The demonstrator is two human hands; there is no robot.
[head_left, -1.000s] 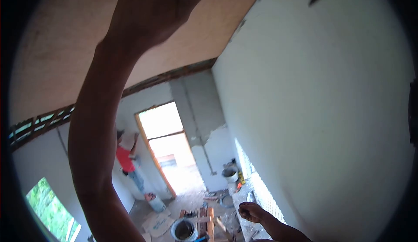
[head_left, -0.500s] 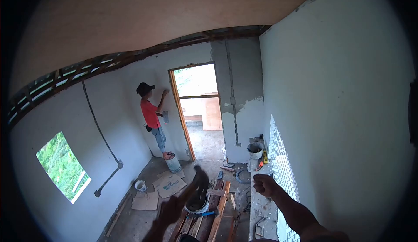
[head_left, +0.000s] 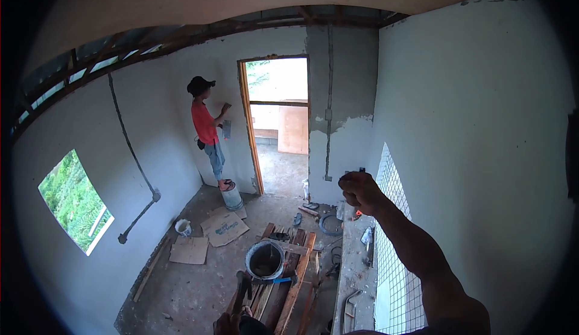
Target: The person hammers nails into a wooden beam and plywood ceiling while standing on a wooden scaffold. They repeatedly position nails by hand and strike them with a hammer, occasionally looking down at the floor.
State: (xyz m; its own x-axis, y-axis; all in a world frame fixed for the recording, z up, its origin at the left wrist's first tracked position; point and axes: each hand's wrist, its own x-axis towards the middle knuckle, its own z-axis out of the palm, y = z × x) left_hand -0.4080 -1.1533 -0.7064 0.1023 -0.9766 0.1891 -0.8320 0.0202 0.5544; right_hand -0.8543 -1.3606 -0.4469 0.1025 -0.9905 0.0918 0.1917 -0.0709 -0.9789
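Observation:
At the bottom edge, my left hand (head_left: 225, 323) is wrapped round the handle of a hammer (head_left: 242, 285), whose dark head points up. My right hand (head_left: 360, 191) is held out over the ledge beside the mesh window, its fingers closed; anything inside them is hidden. A bucket (head_left: 265, 260) with grey mix inside stands on wooden planks (head_left: 294, 281) just beyond the hammer. Beside the bucket lies a tool with a blue handle (head_left: 278, 281).
A person in a red shirt (head_left: 205, 122) stands on an upturned bucket (head_left: 231, 199) left of the doorway (head_left: 277, 172). Cardboard (head_left: 224, 227) and a small pail (head_left: 183, 227) are on the floor. The ledge (head_left: 356, 274) at right carries a curved-handled tool (head_left: 350, 305).
My left hand and the hammer have dropped toward the bottom edge, uncovering the bucket. My right hand appears higher in view. The view has tilted down, while the person remains by the doorway.

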